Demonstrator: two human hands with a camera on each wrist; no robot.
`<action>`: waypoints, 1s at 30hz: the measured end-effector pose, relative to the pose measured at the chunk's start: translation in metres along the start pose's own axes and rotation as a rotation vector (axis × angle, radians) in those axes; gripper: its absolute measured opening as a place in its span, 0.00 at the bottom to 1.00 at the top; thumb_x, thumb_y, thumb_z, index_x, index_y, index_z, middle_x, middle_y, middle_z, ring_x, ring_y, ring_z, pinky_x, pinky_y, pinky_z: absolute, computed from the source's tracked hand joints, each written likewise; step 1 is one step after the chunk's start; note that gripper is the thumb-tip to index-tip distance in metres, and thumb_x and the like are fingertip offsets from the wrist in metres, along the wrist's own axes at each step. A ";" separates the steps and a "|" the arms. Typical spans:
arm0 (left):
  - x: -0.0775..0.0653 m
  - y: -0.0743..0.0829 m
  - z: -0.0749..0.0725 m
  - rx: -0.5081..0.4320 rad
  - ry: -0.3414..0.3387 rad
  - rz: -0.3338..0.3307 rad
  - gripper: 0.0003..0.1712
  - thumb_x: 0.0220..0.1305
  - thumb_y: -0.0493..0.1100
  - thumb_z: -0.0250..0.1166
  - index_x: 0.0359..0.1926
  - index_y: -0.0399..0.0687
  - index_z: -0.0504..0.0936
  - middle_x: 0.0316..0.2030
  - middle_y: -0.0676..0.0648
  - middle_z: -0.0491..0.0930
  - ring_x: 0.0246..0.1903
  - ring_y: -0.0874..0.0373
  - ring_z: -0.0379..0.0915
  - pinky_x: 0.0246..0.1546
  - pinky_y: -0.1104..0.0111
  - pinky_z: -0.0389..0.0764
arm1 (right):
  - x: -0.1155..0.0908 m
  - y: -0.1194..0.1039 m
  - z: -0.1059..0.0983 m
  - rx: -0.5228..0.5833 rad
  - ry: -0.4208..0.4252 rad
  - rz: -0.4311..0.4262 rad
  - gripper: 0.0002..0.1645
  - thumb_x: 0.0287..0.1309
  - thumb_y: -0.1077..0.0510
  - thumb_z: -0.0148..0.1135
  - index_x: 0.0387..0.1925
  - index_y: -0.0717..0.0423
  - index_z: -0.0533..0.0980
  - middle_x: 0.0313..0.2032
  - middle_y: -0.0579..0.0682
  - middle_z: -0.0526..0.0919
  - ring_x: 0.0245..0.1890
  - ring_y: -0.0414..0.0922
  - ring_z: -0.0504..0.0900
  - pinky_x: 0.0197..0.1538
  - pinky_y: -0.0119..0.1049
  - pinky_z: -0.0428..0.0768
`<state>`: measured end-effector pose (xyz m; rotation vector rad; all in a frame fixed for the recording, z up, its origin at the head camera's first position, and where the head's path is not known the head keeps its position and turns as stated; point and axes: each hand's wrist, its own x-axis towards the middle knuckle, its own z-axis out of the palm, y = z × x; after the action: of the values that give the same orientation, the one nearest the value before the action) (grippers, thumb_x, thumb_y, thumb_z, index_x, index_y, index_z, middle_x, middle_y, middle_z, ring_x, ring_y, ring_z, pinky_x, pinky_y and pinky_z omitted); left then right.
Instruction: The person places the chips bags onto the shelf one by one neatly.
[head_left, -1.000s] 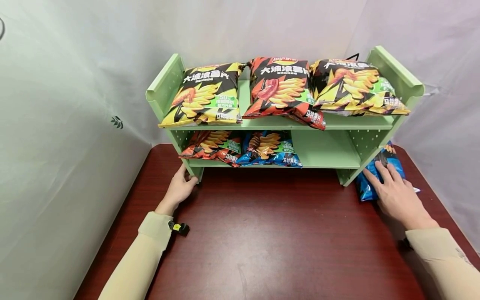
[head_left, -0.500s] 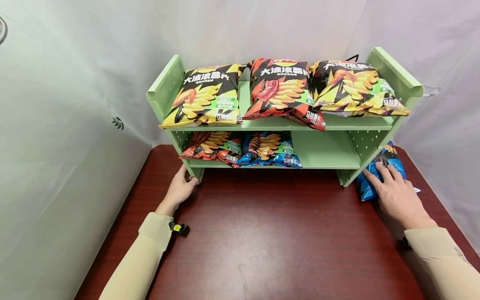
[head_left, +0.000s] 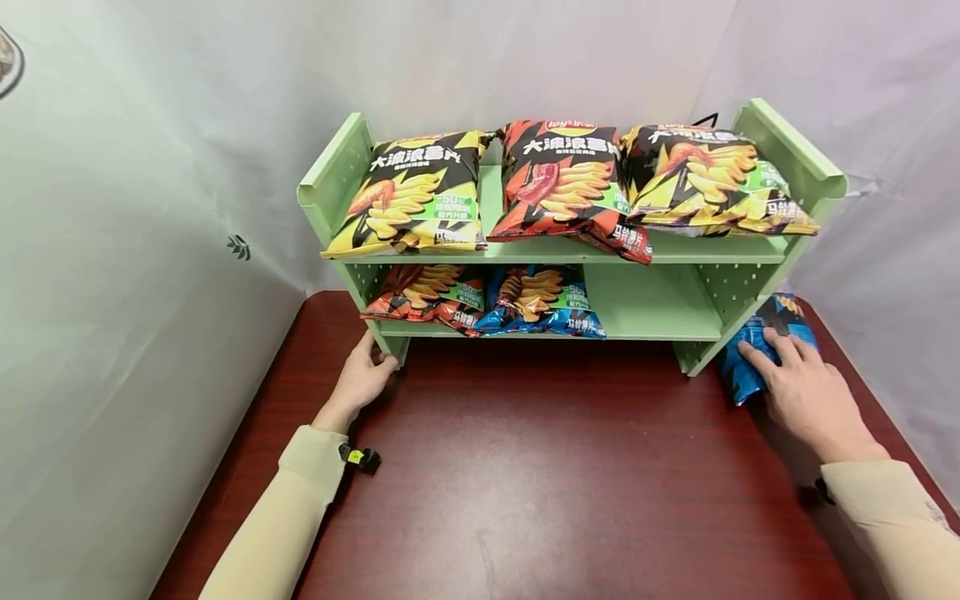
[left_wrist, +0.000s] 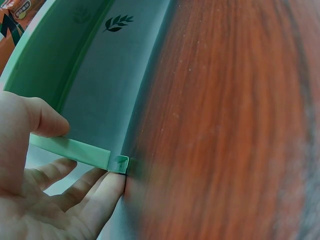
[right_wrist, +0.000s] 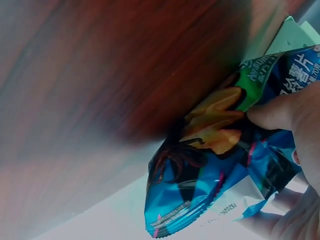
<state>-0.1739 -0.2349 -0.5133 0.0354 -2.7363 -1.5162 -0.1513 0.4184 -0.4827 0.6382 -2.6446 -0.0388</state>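
Observation:
In the head view, my left hand (head_left: 362, 379) is at the lower left leg of the green shelf (head_left: 480, 335). The left wrist view has the thumb on one side of the leg's edge (left_wrist: 75, 150) and the fingers on the other. Beyond the shelf's right side, my right hand (head_left: 813, 400) grips a blue bag of potato chips (head_left: 750, 354). Its thumb presses the bag's printed front in the right wrist view, while the other fingers lie behind the bag (right_wrist: 200, 172), partly hidden.
On the top tier lie a yellow chip bag (head_left: 412, 200), a red one (head_left: 558, 179) and another yellow one (head_left: 705, 179). The lower tier bears a red bag (head_left: 427, 292) and a blue bag (head_left: 536, 300) at its left. Pale curtains (head_left: 150, 250) enclose the dark red table (head_left: 525, 467).
My right hand has shifted slightly to the right, and the blue chip bag in it has moved and turned a little. The left hand stays in place on the shelf leg.

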 end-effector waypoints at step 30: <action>0.001 -0.001 0.000 0.003 0.007 0.011 0.38 0.69 0.37 0.58 0.78 0.55 0.61 0.53 0.39 0.77 0.42 0.49 0.71 0.41 0.62 0.71 | -0.026 -0.008 -0.026 -0.009 0.040 0.102 0.47 0.34 0.70 0.71 0.65 0.58 0.73 0.66 0.73 0.69 0.56 0.75 0.70 0.49 0.73 0.76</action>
<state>-0.1746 -0.2354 -0.5139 0.0257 -2.7292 -1.5058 -0.1162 0.4246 -0.4701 0.4949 -2.6323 -0.0081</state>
